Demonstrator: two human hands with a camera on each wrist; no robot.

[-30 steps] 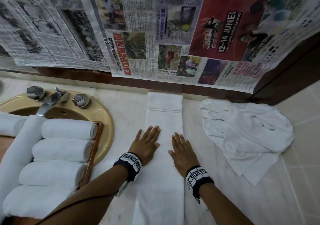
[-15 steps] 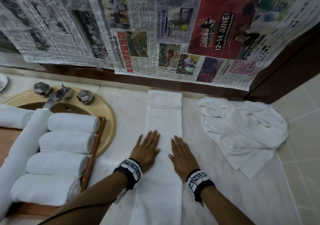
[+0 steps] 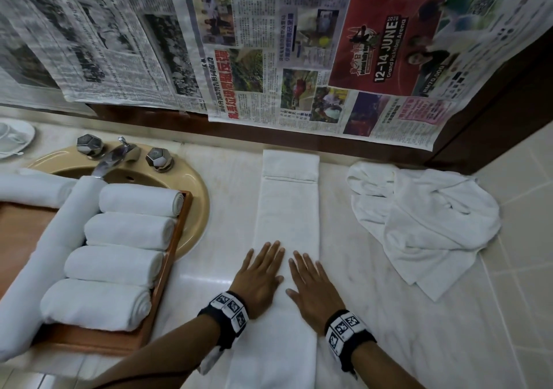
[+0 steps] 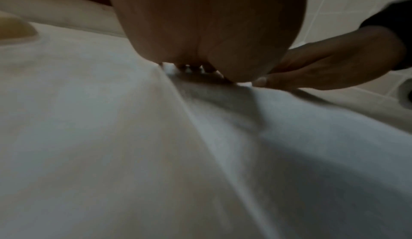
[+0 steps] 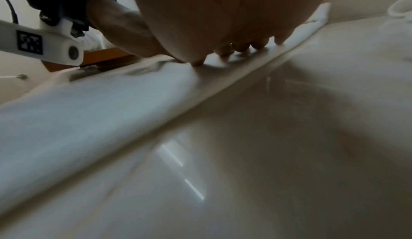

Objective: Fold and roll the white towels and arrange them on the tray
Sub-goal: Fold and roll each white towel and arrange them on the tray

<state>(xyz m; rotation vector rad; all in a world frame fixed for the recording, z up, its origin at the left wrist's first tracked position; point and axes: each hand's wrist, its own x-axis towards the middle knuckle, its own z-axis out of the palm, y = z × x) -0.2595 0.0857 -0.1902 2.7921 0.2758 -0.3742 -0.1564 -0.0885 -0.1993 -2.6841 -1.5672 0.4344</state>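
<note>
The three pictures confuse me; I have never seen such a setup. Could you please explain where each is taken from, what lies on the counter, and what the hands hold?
No machine here: a person wears cameras. The head view looks down; each wrist view looks along one hand. The left hand and right hand press flat on a folded towel strip on the counter, with no grip on anything. Rolled towels lie on a wooden tray over the sink. A loose towel pile waits on the right.

The marble counter (image 3: 374,313) is carrying my folded towel strip (image 3: 287,215), a crumpled towel pile (image 3: 428,224), the wooden tray (image 3: 167,263).
</note>
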